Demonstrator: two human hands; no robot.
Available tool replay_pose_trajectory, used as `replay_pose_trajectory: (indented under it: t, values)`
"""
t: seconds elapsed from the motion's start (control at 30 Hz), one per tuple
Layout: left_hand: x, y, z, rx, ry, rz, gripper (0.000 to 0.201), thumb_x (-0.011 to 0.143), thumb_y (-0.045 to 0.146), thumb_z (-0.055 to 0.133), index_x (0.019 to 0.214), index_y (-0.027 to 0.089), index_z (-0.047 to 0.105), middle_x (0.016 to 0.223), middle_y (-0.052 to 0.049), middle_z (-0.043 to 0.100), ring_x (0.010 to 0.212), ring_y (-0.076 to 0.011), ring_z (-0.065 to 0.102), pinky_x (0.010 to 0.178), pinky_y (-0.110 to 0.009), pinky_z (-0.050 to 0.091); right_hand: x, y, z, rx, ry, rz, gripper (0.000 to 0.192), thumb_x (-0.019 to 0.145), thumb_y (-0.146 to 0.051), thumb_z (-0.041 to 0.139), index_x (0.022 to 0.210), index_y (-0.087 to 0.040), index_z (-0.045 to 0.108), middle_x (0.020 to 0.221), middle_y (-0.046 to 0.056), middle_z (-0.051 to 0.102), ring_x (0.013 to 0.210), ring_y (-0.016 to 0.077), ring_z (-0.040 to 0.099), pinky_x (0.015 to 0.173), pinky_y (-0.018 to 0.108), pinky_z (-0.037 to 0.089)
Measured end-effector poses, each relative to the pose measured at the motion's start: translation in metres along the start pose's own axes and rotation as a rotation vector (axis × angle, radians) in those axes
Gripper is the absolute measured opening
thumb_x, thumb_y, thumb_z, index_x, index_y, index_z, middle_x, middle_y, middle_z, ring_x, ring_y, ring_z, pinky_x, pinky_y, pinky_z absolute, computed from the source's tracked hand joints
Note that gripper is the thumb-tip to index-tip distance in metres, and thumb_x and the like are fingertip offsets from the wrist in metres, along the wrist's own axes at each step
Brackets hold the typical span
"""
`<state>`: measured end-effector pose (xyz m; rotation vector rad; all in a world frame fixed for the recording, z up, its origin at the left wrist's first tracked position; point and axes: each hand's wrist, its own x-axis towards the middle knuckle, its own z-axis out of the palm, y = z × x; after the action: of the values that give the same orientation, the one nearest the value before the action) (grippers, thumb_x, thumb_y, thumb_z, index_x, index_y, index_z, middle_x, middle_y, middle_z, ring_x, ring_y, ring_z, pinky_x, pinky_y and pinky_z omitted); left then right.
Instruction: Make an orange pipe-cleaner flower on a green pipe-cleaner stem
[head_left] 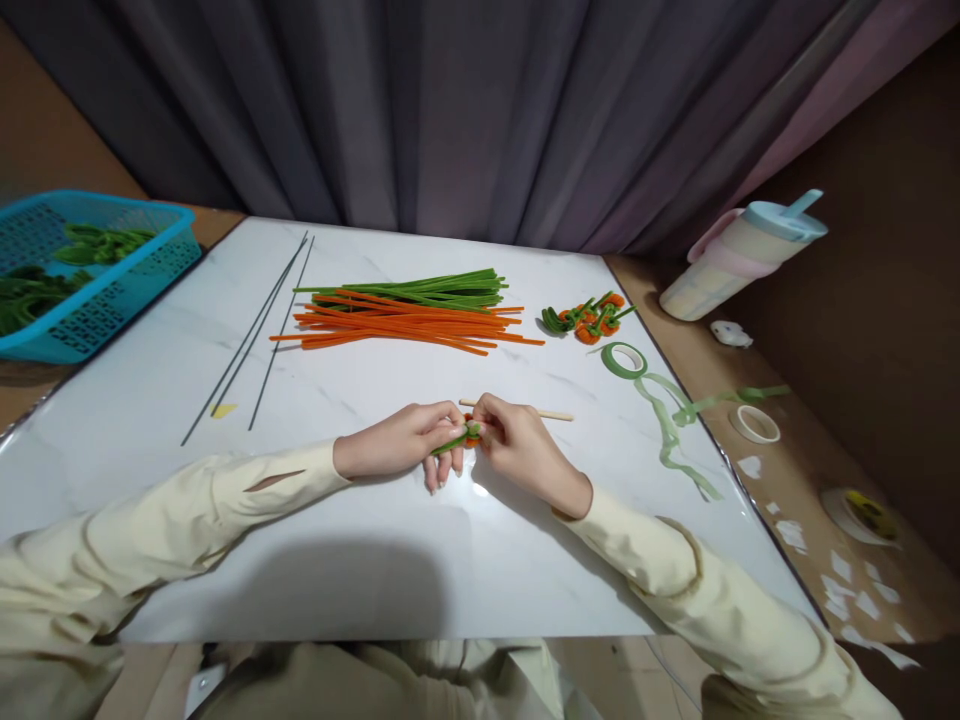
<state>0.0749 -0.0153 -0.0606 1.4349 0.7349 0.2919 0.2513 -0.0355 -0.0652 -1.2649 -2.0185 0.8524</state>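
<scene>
My left hand point(420, 440) and my right hand point(521, 440) meet near the middle of the table, both closed on one small piece of green and orange pipe cleaner point(471, 432). Its green end pokes out below my left thumb, and an orange part shows between the two hands; my fingers hide the rest. Just behind my right hand lies a thin wooden stick point(555, 415). Farther back, a bundle of orange pipe cleaners point(405, 322) rests in front of a bundle of green pipe cleaners point(435, 288).
Small orange and green pipe-cleaner pieces point(589, 318) lie at the back right, near a roll of green tape point(624, 360). Dark thin wires point(262, 320) lie left. A blue basket point(142, 270) holds green pieces. A tumbler point(720, 270) and paper scraps point(791, 535) are at right.
</scene>
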Motion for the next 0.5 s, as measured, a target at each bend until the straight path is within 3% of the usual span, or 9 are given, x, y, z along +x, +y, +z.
replay_pose_trajectory:
  t: [0.27,0.5]
  values:
    - [-0.0041,0.0039,0.0042,0.148,0.106,0.053,0.021,0.092,0.032,0.037,0.078,0.017,0.042,0.062,0.003,0.056,0.046,-0.0058,0.035,0.045,-0.018,0.028,0.0005,0.0001,0.0007,0.019,-0.011,0.041,0.016,0.071,-0.003,0.04,0.067,-0.019,0.042,0.059,-0.003,0.051,0.051,0.0112,0.043,0.054,0.021,0.031]
    - [-0.002,0.0036,0.0033,0.024,0.052,0.018,0.022,0.091,0.036,0.039,0.079,0.018,0.04,0.066,0.002,0.056,0.049,-0.0071,0.031,0.048,-0.02,0.025,0.0017,-0.0003,-0.0013,-0.004,-0.04,0.072,0.017,0.072,-0.002,0.04,0.069,-0.018,0.044,0.061,-0.002,0.055,0.053,0.012,0.046,0.054,0.022,0.031]
